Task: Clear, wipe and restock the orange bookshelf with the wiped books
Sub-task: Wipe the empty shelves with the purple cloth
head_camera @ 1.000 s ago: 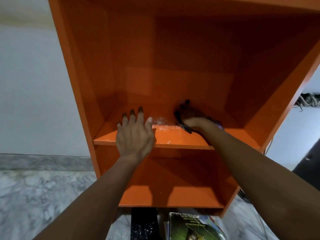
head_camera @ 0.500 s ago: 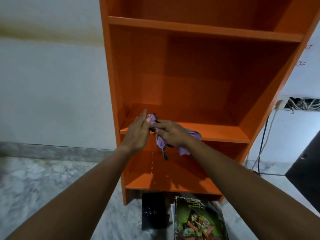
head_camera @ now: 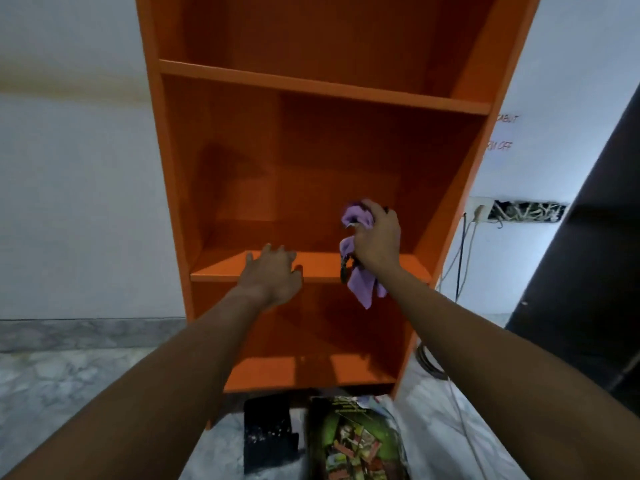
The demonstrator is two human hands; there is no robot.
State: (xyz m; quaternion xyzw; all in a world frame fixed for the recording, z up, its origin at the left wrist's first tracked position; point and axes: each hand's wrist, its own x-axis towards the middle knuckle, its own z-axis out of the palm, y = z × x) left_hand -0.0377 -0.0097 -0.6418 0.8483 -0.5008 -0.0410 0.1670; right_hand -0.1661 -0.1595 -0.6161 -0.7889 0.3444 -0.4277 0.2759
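Your right hand (head_camera: 375,242) grips a soft crumpled purple cloth (head_camera: 362,289); your left hand (head_camera: 272,275), fingers relaxed, rests on the smooth orange shelf (head_camera: 221,270).

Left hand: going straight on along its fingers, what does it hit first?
The left hand points into the middle compartment, fingers over the shelf board. That line looks free of objects, so it would probably meet the back panel first. Depth is unclear, and it may graze the board before that.
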